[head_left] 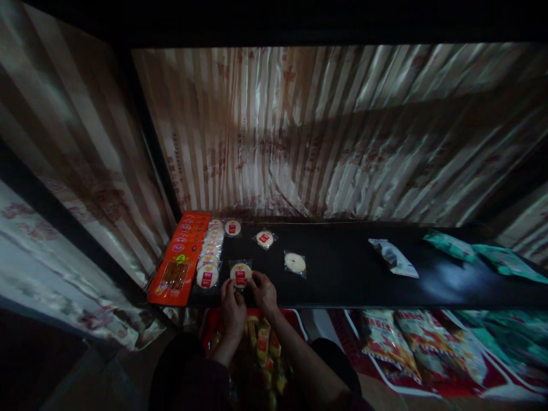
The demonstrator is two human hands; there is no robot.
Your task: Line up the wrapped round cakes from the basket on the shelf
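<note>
Both of my hands pinch a round white cracker in a clear wrapper with a red label (240, 275) at the front of the black shelf (334, 279). My left hand (233, 308) has its fingers closed on the lower left edge of the wrapper. On the right edge, the fingers of my right hand (264, 292) are closed too. Just left of it runs an overlapping row of wrapped crackers (208, 275), beside a row of orange snack packets (173, 274). Three more wrapped crackers lie apart: one at the back (232, 229), one tilted (265, 238) and one label-down (295, 263).
A white packet (394, 258) and green packets (451, 244) lie on the right of the shelf. Below its front edge stand a red basket of wrapped snacks (302, 323) and trays with several snack bags (387, 342). Striped curtains (274, 131) hang behind and at the left.
</note>
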